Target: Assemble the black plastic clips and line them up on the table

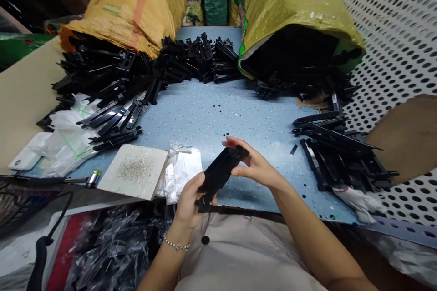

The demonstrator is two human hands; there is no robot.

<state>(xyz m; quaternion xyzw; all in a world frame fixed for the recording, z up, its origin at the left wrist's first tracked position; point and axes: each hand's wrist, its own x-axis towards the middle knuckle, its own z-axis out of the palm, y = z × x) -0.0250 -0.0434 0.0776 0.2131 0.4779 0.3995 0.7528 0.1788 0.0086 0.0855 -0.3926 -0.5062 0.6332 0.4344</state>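
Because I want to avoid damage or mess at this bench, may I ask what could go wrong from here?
The left hand holds the black part near the front edge of the table, so a slip might drop it off. Small metallic bits lie scattered on the white board; a knock could spill them. On the right, the pile of black parts is heaped unevenly and might slide if bumped.
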